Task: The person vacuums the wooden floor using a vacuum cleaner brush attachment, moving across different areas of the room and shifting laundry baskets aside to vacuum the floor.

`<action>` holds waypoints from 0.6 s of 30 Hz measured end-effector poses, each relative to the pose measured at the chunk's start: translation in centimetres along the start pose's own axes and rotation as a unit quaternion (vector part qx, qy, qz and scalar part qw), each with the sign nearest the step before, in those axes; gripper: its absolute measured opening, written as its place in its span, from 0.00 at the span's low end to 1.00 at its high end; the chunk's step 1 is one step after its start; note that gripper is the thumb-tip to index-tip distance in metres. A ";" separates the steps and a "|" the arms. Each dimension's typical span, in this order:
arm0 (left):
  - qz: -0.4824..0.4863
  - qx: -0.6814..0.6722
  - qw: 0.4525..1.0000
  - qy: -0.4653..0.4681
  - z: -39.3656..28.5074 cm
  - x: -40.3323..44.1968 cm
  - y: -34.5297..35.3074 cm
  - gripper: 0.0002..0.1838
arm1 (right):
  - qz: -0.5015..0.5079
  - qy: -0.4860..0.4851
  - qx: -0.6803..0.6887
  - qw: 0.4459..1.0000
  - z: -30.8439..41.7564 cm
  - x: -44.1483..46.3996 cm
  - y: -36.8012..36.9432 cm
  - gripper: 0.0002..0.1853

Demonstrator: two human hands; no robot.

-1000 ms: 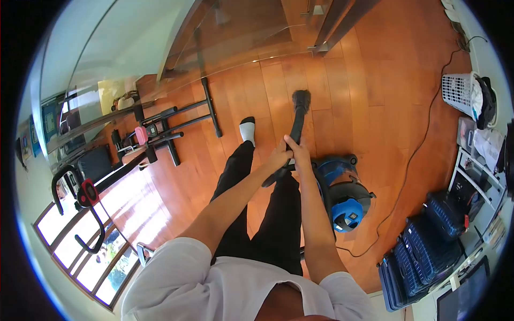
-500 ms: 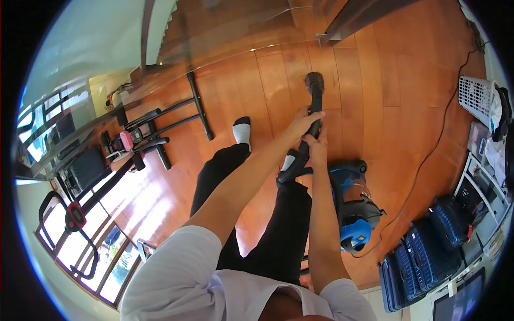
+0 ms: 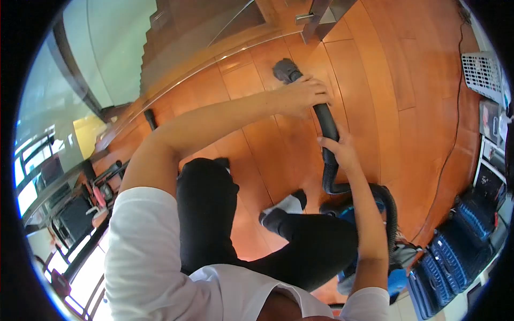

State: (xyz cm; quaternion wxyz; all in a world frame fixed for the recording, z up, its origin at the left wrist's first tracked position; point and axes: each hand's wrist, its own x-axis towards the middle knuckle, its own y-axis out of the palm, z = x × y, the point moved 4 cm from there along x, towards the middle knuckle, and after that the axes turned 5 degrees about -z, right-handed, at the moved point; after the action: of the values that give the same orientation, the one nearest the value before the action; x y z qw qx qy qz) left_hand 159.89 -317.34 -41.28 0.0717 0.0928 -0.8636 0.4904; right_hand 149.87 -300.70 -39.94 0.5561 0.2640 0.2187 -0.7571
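Observation:
A black vacuum cleaner hose (image 3: 325,122) slants across the view, ending in a round brush head (image 3: 286,70) low over the wooden floor. My left hand (image 3: 304,96) is closed around the tube just behind the brush head. Farther back, my right hand (image 3: 341,151) grips the same hose, its thumb lying across the top. From there the ribbed hose bends back to the blue and black vacuum cleaner (image 3: 397,281), which my right forearm and leg partly cover.
A glass panel (image 3: 187,32) borders the floor at upper left, with a metal-handled door (image 3: 316,21) beside it. A power cord (image 3: 447,160) runs along the right. Blue suitcases (image 3: 444,267) and a white basket (image 3: 482,72) stand there. Exercise equipment (image 3: 80,214) is at left.
The brush head has moved left, closer to the glass panel's edge. My left hand now holds the tube nearer the brush head, and my hands are farther apart. My view has turned, and my legs are bent.

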 end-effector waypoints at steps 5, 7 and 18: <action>-0.042 -0.020 0.999 -0.020 3.0 1.3 3.5 0.16 | -0.032 0.018 0.061 0.997 -3.3 3.3 0.5 0.29; -0.105 -0.029 0.994 -0.008 2.7 0.6 3.8 0.18 | -0.071 -0.058 -0.021 0.996 -3.1 2.3 -0.5 0.28; -0.208 -0.198 0.958 -0.024 0.6 -5.0 2.7 0.25 | -0.066 -0.026 -0.402 0.913 0.6 -3.9 3.4 0.31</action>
State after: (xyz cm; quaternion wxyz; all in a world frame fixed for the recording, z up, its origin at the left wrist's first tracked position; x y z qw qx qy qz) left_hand 164.15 -316.04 -44.96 0.1685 0.2655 -0.9066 0.2815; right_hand 153.96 -299.20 -37.08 0.5694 -0.0167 0.5073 -0.6466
